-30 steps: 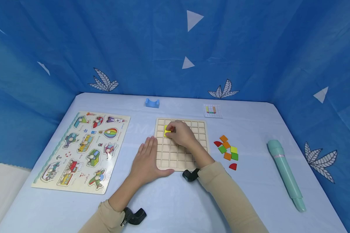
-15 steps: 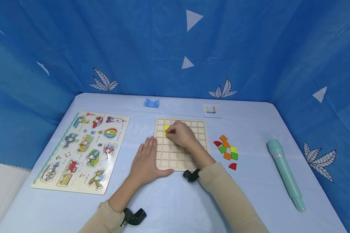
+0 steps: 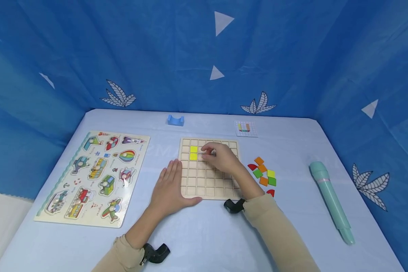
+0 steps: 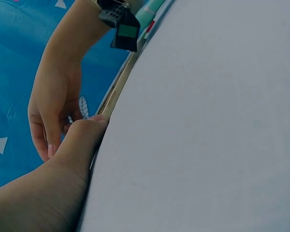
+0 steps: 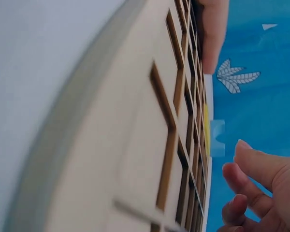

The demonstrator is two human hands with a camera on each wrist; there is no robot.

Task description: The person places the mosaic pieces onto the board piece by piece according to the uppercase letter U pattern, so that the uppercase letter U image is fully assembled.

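A wooden grid board [image 3: 197, 181] lies in the middle of the table. Two yellow square tiles [image 3: 193, 153] sit in adjoining cells, one below the other, at its upper left. My left hand [image 3: 168, 189] lies flat along the board's left side, fingers straight, its thumb at the near left corner. Over the board, just right of the yellow tiles, hovers my right hand [image 3: 222, 158], fingers loosely bent. In the right wrist view a gap shows between its thumb [image 5: 258, 162] and fingers, and they hold nothing.
Orange, green, yellow and red tiles [image 3: 263, 181] lie right of the board. A printed pattern card [image 3: 246, 129] and a blue cradle-shaped block [image 3: 175, 120] are behind it. Left is a vehicle puzzle board [image 3: 122, 181]; far right, a mint-green toy microphone [image 3: 331, 200].
My right hand has come off the yellow tiles and moved slightly right, its fingers loosening. Both yellow tiles now show fully. The left hand stays in place.
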